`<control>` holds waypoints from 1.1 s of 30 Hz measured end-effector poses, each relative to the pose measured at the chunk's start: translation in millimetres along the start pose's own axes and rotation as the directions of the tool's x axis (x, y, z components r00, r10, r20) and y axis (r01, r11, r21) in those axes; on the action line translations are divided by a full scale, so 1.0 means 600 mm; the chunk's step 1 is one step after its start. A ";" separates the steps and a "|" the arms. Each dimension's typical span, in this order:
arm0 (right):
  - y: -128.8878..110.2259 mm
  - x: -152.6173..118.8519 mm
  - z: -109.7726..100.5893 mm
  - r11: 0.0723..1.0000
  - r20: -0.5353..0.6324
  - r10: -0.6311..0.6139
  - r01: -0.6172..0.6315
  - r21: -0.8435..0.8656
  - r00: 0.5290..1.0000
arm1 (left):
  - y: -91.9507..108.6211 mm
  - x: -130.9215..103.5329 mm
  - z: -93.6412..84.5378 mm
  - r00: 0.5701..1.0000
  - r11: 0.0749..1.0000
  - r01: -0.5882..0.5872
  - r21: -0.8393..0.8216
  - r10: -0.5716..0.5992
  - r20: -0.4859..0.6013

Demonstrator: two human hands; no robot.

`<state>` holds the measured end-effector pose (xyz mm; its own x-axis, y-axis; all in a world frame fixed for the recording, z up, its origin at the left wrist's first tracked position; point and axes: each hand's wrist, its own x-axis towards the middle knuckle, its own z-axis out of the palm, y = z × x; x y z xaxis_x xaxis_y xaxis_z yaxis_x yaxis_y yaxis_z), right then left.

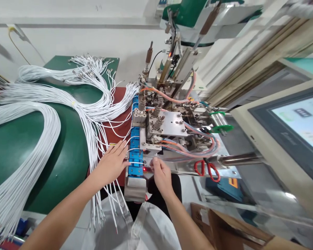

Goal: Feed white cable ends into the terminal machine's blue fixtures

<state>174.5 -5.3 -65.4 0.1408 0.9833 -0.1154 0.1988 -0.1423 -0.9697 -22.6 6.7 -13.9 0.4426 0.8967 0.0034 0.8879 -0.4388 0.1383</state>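
Observation:
My left hand (pixel 112 162) lies flat with fingers stretched out over white cables beside a row of blue clamp blocks (pixel 135 171). Its thumb is at one white cable (pixel 137 163) that crosses the blue blocks. At the other end of this cable, my right hand (pixel 161 175) is closed in a pinch; the cable's tip is hidden by the fingers. Other white cables lie across the blocks farther back, running into the machine (pixel 169 123). A metal end piece (pixel 135 189) sits at the near end of the row.
Bundles of white cables (pixel 45 121) spread over a green table (pixel 70 173) on the left. Red-handled scissors (pixel 207 170) and a green-flanged wire spool (pixel 220 121) are on the machine's right. A screen (pixel 299 121) stands far right, above cardboard boxes (pixel 224 227).

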 end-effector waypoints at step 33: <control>-0.065 -0.065 -0.042 0.965 0.014 -0.243 0.241 0.105 0.970 | 0.094 -0.023 -0.035 0.993 0.848 -0.038 -0.528 -0.029 -0.117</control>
<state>185.4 -41.2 -17.6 0.0741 0.9899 0.1208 0.1242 0.1111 -0.9860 18.8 -28.9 14.7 0.3993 0.9096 0.1151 0.6701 -0.3752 0.6405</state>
